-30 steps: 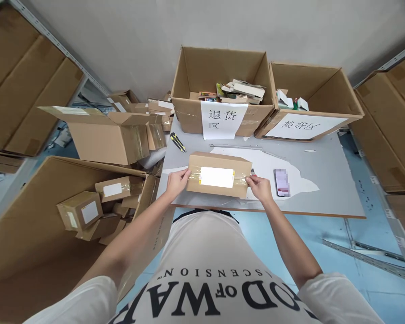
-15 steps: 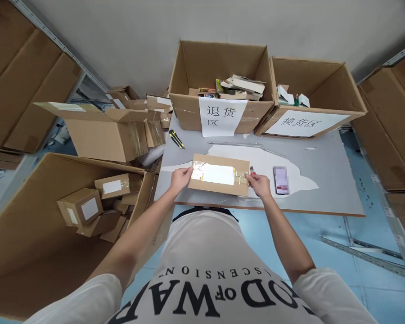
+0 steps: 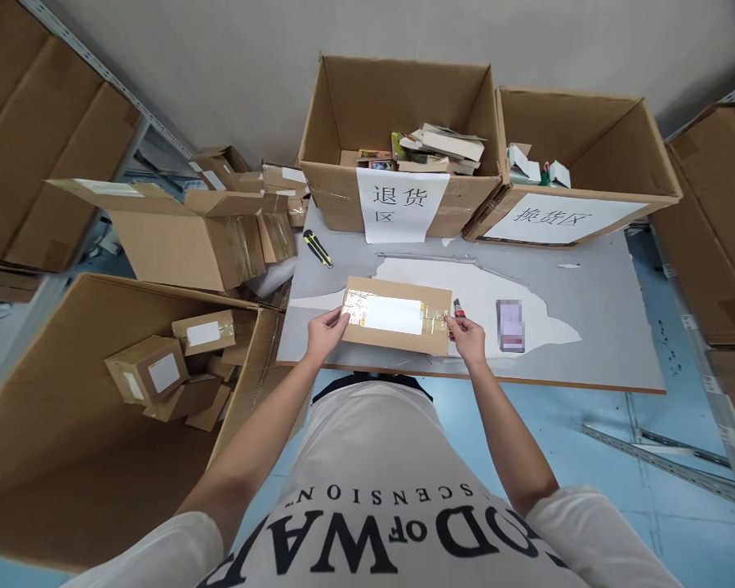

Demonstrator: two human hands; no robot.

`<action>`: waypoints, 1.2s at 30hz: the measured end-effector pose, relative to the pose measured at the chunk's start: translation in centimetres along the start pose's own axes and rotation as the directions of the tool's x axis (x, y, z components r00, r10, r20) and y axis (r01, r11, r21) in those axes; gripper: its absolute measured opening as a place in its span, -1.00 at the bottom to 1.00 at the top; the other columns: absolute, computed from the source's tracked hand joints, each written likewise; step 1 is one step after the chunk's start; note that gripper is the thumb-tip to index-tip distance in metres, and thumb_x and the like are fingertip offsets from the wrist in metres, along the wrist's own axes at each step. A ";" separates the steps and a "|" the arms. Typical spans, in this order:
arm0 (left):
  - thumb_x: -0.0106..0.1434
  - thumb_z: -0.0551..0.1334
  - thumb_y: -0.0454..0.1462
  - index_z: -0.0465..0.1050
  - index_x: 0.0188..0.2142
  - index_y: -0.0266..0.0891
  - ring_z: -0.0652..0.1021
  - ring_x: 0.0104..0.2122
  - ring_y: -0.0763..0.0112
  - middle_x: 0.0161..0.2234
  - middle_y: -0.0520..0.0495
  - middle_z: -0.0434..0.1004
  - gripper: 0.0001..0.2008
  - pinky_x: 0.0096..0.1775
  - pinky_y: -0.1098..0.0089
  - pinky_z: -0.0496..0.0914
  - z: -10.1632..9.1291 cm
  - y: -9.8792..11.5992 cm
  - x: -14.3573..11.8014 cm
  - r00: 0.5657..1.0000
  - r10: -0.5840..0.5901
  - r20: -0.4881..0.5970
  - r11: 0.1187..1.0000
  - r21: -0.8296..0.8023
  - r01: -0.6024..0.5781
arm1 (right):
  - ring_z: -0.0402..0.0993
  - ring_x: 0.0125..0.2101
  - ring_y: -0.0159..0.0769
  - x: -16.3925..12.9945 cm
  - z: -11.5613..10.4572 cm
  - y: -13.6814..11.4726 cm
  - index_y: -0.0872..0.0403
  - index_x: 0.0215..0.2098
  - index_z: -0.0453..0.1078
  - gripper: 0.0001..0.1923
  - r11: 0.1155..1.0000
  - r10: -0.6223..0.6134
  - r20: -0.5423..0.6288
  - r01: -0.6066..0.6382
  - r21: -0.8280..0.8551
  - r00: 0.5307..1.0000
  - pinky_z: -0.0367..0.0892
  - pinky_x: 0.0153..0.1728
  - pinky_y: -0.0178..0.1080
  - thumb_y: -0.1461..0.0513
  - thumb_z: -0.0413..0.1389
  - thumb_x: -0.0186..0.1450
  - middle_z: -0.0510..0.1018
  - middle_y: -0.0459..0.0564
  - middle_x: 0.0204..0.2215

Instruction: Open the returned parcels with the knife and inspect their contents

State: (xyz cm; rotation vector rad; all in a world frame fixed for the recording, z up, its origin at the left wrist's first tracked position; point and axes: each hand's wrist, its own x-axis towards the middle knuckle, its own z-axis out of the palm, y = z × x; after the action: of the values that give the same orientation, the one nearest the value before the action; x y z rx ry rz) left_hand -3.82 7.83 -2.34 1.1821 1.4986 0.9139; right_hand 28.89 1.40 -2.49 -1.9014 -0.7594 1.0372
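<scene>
A flat brown cardboard box [image 3: 398, 339] with a white label and clear tape is held level over the near side of the table. My left hand [image 3: 327, 333] grips its left end, thumb on top. At the opposite end my right hand [image 3: 467, 336] pinches the box's right edge. A red utility knife [image 3: 459, 309] shows just beyond my right fingers, partly hidden by the box and hand; whether it touches them I cannot tell. Farther right lies a phone [image 3: 510, 325], its screen blurred.
Two open cartons with paper signs, a left one [image 3: 336, 196] and a right one [image 3: 665, 189], hold small boxes at the table's back. A yellow-black utility knife [image 3: 317, 248] lies at left. Beside the table stands a large carton [image 3: 30, 408] with several parcels inside. Shelving flanks both sides.
The view has shifted slightly. Both hands keep hold of the cardboard box, and my left hand's grip sits a little lower along its left end.
</scene>
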 end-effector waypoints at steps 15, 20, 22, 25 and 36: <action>0.07 0.32 -0.07 0.49 -0.02 -0.44 0.58 -0.10 0.11 -0.07 -0.26 0.56 -0.42 0.02 0.14 0.45 0.6 -0.4 -0.3 0.993 -0.062 -0.101 0.998 0.012 0.063 | -0.02 0.24 0.14 3.4 -8.2 9.5 0.18 0.13 0.30 -0.40 0.568 -0.096 -0.219 -0.128 -0.813 0.971 -0.06 0.15 0.19 -0.02 -0.08 0.27 0.17 0.26 0.26; 0.06 0.32 -0.07 0.51 -0.04 -0.45 0.59 -0.12 0.14 -0.09 -0.25 0.58 -0.44 0.00 0.17 0.46 0.8 -0.2 -0.5 0.989 -0.071 -0.127 0.997 0.026 0.075 | -0.03 0.24 0.13 5.7 -8.8 10.1 0.15 0.08 0.27 -0.41 0.570 -0.044 -0.177 -0.121 -0.813 0.983 -0.10 0.15 0.22 -0.05 -0.05 0.23 0.29 0.25 0.16; 0.06 0.32 -0.06 0.51 -0.05 -0.44 0.60 -0.13 0.15 -0.09 -0.24 0.58 -0.44 -0.01 0.18 0.47 0.8 -0.1 -0.5 0.989 -0.067 -0.128 0.997 0.035 0.072 | 0.02 0.21 0.13 6.1 -8.8 9.9 0.13 0.04 0.28 -0.43 0.589 -0.027 -0.178 -0.128 -0.798 0.984 -0.09 0.13 0.24 -0.06 -0.04 0.22 0.34 0.25 0.11; 0.06 0.31 -0.05 0.51 -0.05 -0.45 0.60 -0.13 0.14 -0.09 -0.25 0.58 -0.43 -0.01 0.19 0.47 0.9 -0.2 -0.5 0.989 -0.063 -0.132 0.997 0.036 0.068 | 0.01 0.21 0.13 5.8 -8.5 9.7 0.13 0.04 0.26 -0.45 0.609 -0.089 -0.216 -0.118 -0.784 0.972 -0.08 0.12 0.22 -0.05 -0.05 0.23 0.28 0.28 0.15; 0.13 0.29 -0.03 0.39 0.04 -0.34 0.58 -0.08 0.16 0.02 -0.31 0.49 -0.43 -0.04 0.21 0.48 0.8 -1.0 -0.9 0.982 0.089 -0.168 0.990 0.126 -0.069 | 0.29 0.02 0.01 3.8 -3.8 9.0 0.11 0.12 0.17 -0.45 0.528 -0.029 0.049 0.057 -0.847 0.998 0.17 -0.04 -0.07 0.03 0.08 0.25 0.38 0.21 0.01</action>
State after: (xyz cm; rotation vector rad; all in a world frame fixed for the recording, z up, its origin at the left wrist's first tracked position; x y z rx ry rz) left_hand -3.26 6.73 -3.23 1.2836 1.6748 1.0134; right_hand 35.02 -1.34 -10.53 -2.6611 -1.5351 0.6739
